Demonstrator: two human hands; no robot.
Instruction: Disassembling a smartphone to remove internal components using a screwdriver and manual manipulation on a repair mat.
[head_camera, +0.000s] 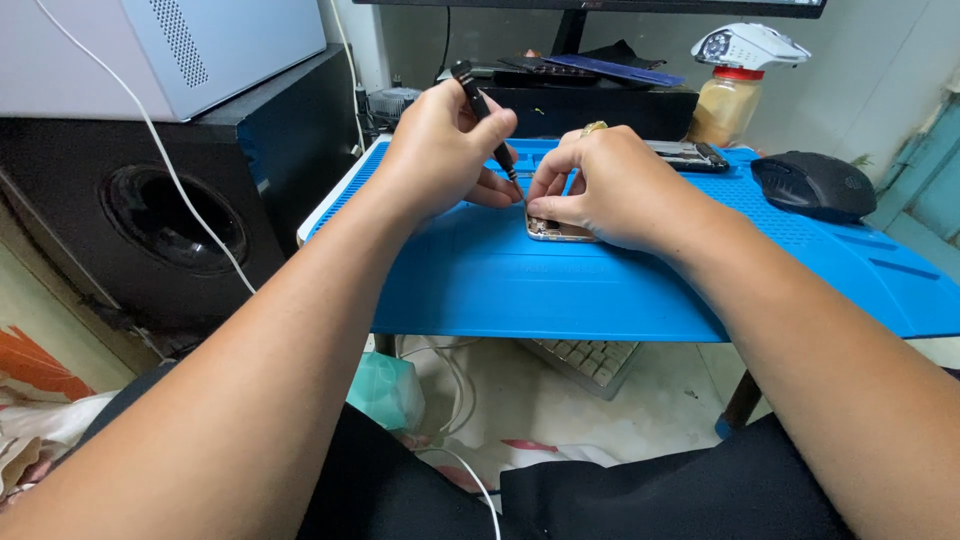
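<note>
Both hands over an opened phone on a blue mat; screwdriver tip down at its near-left corner.

Left hand (440, 150) pinches a thin black screwdriver (487, 115), grip pressed together round the shaft; the shaft slants from upper left down to lower right, tip meeting the phone (560, 231) just under the right hand's fingertips (545, 192); right hand (605, 185) lies on top of the phone, fingers pinched close at the tip, whether on a small part I cannot tell; phone mostly hidden, its long axis unclear; it rests mid-mat (480, 280) on the desk, directly below both hands, right hand nearer; another phone (690, 155) lies beyond, a black mouse (815, 185) well to the right, a jar (725, 105) behind, a speaker (170, 210) at left; nothing stands between tool and phone.
</note>
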